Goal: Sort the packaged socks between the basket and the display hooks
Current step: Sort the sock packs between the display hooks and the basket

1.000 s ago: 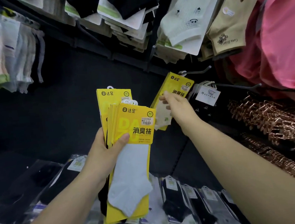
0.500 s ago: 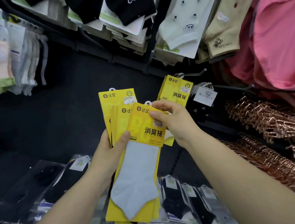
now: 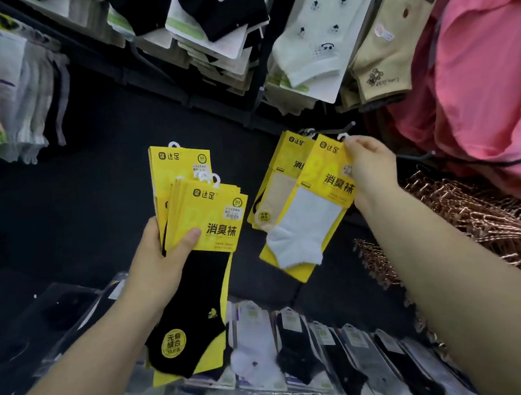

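Note:
My left hand grips a fanned stack of yellow sock packs; the front one holds a black sock. My right hand pinches the top corner of a yellow pack with a white sock, held up at the metal display hook. Its white hanger loop is just below the hook's tip. Behind it, a yellow pack with a beige sock hangs on that hook. No basket is in view.
Rows of socks hang above: black, cream and tan. Pink garments hang at the right over a pile of copper hangers. Clear-wrapped socks lie along the bottom. More hooks jut out to the right.
My right hand took the white-sock pack off the stack in my left hand and carried it up and right to the hook. A black-sock pack now fronts the stack.

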